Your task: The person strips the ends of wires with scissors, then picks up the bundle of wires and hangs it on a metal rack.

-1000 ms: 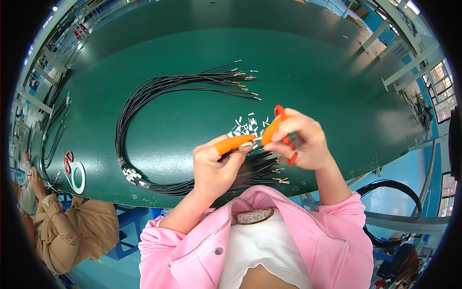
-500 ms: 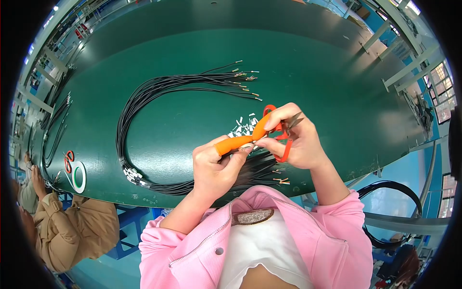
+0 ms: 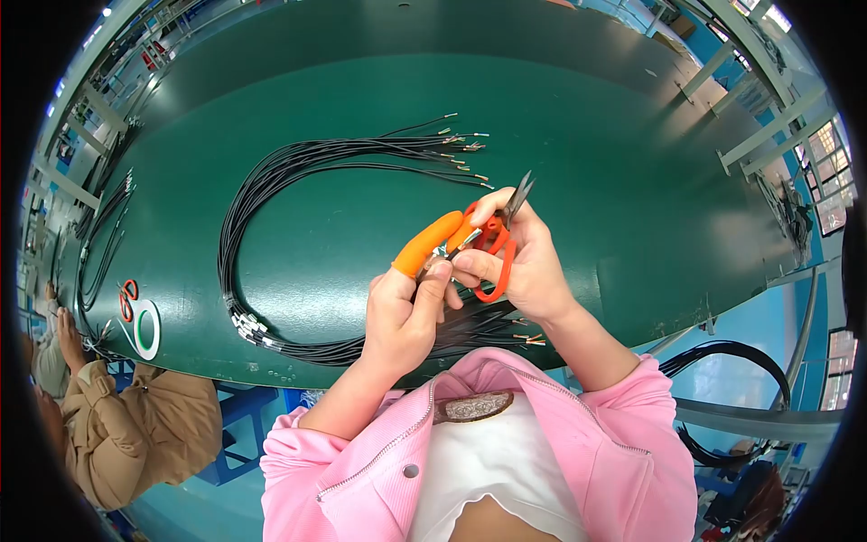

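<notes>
Above the cables, my left hand (image 3: 399,316) pinches a black cable (image 3: 419,282) near its end between thumb and an index finger in an orange finger cot (image 3: 424,246). A small silvery-white piece shows at the fingertips; its exact form is hard to make out. My right hand (image 3: 533,271) holds red-handled scissors (image 3: 506,269) looped in its fingers, blades pointing up and away. Its thumb and orange-capped index finger meet the left fingertips at the cable end. Below both hands lies a bundle of black cables (image 3: 316,352), curving round to stripped wire ends at the back.
A green table (image 3: 632,181) spreads beneath. At its left edge lie a roll of tape (image 3: 147,331), other red-handled scissors (image 3: 126,303) and more black cables (image 3: 101,244). A co-worker in a tan coat (image 3: 153,425) sits at left. Coiled black cable (image 3: 754,348) hangs at right.
Both hands have shifted slightly up, and the right one has turned so the scissor blades point more upward. White bits visible behind the hands earlier are now hidden by them.
</notes>
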Motion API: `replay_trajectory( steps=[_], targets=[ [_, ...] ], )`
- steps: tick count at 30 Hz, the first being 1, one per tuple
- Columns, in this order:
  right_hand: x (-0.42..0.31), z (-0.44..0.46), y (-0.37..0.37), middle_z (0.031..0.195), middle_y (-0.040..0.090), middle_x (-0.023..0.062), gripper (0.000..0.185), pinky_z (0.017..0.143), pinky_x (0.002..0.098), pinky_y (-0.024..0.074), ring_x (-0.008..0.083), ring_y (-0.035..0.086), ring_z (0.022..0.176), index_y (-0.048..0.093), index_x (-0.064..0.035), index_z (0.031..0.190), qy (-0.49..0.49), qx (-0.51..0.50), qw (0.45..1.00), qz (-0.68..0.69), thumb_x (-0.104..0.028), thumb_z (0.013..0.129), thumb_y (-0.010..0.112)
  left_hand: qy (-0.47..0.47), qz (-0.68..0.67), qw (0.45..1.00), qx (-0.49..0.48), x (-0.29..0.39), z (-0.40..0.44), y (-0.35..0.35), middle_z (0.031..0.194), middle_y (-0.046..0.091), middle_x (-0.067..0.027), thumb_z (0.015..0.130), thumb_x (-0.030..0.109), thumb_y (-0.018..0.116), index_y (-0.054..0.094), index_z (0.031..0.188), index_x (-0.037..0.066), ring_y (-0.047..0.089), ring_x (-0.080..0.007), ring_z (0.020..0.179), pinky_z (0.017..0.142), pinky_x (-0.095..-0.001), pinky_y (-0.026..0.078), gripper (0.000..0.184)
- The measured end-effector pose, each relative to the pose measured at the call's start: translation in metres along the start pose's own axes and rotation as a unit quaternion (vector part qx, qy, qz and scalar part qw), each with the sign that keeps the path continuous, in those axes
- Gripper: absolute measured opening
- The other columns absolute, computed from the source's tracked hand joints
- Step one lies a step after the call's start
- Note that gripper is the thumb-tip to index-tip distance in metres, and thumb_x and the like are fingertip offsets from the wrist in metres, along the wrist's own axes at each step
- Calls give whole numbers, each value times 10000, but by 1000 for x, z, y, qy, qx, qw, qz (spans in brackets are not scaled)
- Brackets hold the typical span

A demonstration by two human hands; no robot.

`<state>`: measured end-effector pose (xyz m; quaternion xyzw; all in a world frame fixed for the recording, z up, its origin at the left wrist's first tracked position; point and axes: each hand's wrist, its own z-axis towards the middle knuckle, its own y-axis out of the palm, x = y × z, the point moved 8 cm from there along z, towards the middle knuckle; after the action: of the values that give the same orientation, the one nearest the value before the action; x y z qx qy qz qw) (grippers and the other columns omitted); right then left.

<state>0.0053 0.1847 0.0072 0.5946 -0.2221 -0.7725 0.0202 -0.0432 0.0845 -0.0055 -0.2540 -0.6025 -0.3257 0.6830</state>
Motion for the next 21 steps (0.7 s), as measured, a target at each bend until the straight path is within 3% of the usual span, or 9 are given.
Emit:
replay_trajectory(
  steps=[3,6,9,11,13,15,19,21],
  targets=[
    [6,0,1,846,496,49,304,546,223,443,102,533,677,421,-63,956,19,16,999,31,5,751,633,52,36,998,9,7,-1,-1,785,596,-74,872,46,439,494,1141,-29,558,-110,639,584,-227,448,285],
    [6,-1,2,867,495,56,301,627,246,456,119,546,745,414,-70,953,2,34,999,30,-8,750,628,154,196,968,21,19,-1,-5,828,590,-78,856,34,463,517,1098,-29,573,-145,725,643,-266,459,255],
    [8,-2,-1,897,488,69,321,729,285,461,145,556,813,391,-74,968,-43,23,999,-10,-9,744,612,131,141,981,19,24,-1,-13,812,569,-68,845,31,480,539,1057,-22,557,-145,737,642,-265,446,226],
    [4,-2,5,915,477,78,344,784,310,453,163,558,850,371,-75,983,-37,0,999,2,2,735,596,21,-69,994,77,14,-2,-27,747,515,-11,855,55,492,565,998,-23,459,-52,646,567,-192,372,178],
    [4,-2,12,915,463,93,382,772,307,458,169,552,871,344,-75,1001,-26,-29,998,41,24,722,586,-7,-136,988,71,17,0,-32,748,495,18,829,56,542,568,976,-18,413,-14,609,524,-157,318,166],
    [5,-3,18,910,460,97,386,766,301,456,166,546,870,341,-72,1007,-34,-67,995,73,33,720,577,21,-89,995,41,24,1,-25,735,479,27,784,49,598,576,957,-10,385,-3,564,484,-150,281,184],
    [3,-6,17,949,429,76,365,746,287,449,137,514,850,376,-66,981,-41,-46,998,-24,43,714,601,44,41,998,8,33,3,-17,718,455,32,696,33,684,598,910,6,331,10,483,420,-155,229,232],
    [-1,-6,20,955,415,64,360,738,280,445,131,506,856,394,-70,975,-51,-58,995,-60,57,713,605,77,33,996,26,34,3,-19,694,477,23,686,44,695,617,843,4,325,3,458,403,-167,222,180]
  ],
)
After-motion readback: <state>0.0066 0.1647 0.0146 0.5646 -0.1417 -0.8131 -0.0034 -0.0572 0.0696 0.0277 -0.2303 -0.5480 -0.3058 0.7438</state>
